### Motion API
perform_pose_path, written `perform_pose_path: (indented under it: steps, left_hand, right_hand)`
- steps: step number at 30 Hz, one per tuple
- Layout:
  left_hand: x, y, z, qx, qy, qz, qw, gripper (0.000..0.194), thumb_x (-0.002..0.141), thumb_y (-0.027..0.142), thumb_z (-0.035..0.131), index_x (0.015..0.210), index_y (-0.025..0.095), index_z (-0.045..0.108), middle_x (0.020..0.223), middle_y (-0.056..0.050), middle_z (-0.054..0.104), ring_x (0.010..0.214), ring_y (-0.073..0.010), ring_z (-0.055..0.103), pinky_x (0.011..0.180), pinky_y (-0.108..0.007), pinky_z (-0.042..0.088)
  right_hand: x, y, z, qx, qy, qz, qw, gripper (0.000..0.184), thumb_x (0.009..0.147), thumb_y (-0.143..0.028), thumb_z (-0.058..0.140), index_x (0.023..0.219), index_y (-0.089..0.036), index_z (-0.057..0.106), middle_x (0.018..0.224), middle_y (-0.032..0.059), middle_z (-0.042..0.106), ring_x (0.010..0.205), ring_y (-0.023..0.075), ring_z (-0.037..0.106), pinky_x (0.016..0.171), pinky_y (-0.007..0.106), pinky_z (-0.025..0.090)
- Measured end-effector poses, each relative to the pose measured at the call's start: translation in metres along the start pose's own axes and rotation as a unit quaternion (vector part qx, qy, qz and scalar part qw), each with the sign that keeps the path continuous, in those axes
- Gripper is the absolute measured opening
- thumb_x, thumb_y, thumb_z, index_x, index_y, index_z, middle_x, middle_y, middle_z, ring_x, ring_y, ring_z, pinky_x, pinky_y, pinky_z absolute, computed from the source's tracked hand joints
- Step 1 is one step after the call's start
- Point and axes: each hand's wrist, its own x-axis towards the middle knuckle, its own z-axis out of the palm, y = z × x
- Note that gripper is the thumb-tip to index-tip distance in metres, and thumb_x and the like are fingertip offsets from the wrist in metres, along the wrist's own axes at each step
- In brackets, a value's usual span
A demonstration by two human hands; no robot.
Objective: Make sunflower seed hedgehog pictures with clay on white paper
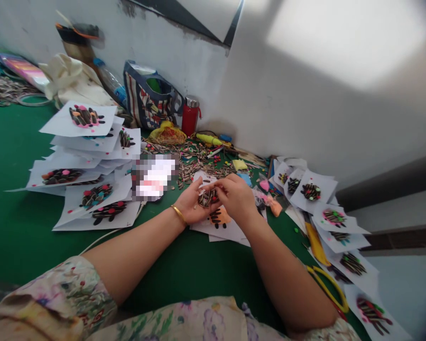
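Observation:
My left hand [191, 203] is turned palm up, fingers stretched out, with a small heap of striped sunflower seeds [207, 198] lying in the palm. Over that heap, my right hand [236, 195] has its thumb and fingertips pinched together; what is between them is too small to make out. Beneath both hands lies a white paper sheet [230, 233] bearing an orange clay shape [222, 216] with dark seeds pressed into it. A gold bangle circles my left wrist.
Stacked seed-and-clay pictures [92, 156] stand at left, more [335, 218] at right. A phone [154, 177] with a cable lies by my left hand. Loose seeds [191, 170] are scattered behind. Further back are a red flask [190, 116] and striped bag [149, 97]. Yellow scissors [330, 284] lie at right.

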Motion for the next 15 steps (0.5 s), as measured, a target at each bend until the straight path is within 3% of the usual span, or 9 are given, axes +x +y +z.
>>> perform_pose_path:
  steps: [6,11,15]
  left_hand:
    - [0.001,0.0,0.001,-0.002,-0.003,0.014,1.0,0.051,0.099,0.048,0.03,0.103,0.009,0.063,0.092,-0.016,0.071,0.093,-0.0252,0.069,0.087,-0.043,0.055]
    - [0.0,0.001,0.0,-0.011,0.002,0.019,1.0,0.051,0.099,0.049,0.031,0.106,0.009,0.063,0.092,-0.016,0.07,0.091,-0.0247,0.069,0.084,-0.042,0.056]
    - [-0.002,0.004,0.001,-0.004,0.007,0.007,1.0,0.054,0.099,0.05,0.029,0.115,0.01,0.061,0.089,-0.014,0.07,0.078,-0.0229,0.069,0.07,-0.036,0.057]
  right_hand:
    - [-0.003,0.002,-0.003,0.003,-0.005,0.001,1.0,0.024,0.089,-0.016,0.051,0.099,-0.022,0.073,0.084,0.0056,0.06,0.083,0.0198,0.057,0.072,0.031,0.043]
    - [-0.005,0.001,-0.003,-0.005,0.005,0.007,1.0,0.026,0.09,-0.017,0.051,0.106,-0.021,0.07,0.088,0.0074,0.062,0.084,0.0211,0.058,0.075,0.033,0.044]
    - [-0.01,-0.008,-0.005,0.05,-0.016,-0.023,0.998,0.014,0.086,-0.017,0.058,0.091,-0.021,0.07,0.088,0.0058,0.062,0.086,0.0199,0.058,0.078,0.032,0.046]
